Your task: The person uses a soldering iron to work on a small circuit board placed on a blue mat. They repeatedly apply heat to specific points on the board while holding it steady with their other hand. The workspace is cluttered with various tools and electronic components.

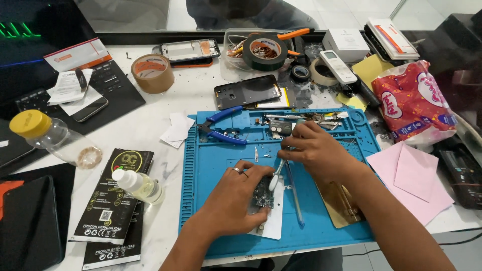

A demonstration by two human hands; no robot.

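White, cluttered bench (150,125) with a blue work mat (211,165) at centre, near edge flush with the bench front. Open mat only on the left half and along the front strip; hemmed elsewhere by blue-handled pliers (223,131) at the upper left, a brass-coloured plate (341,203) at the lower right, pink paper (414,180) just off the right edge.

Left hand (233,200) curled over a small dark circuit board (263,194), fingers pressing it down on a white card (273,226) near the mat's front centre. Board's long axis roughly front to back, tilted slightly right at the far end.

Right hand (314,150) closed in a pinch on a thin white-tipped tool (277,175), angled down and leftward, tip touching the board's upper edge. Loose slim blue tool (294,193) just right of the board, lying front to back. Small clear bottle (138,184) left of the mat, on black packets (113,200).
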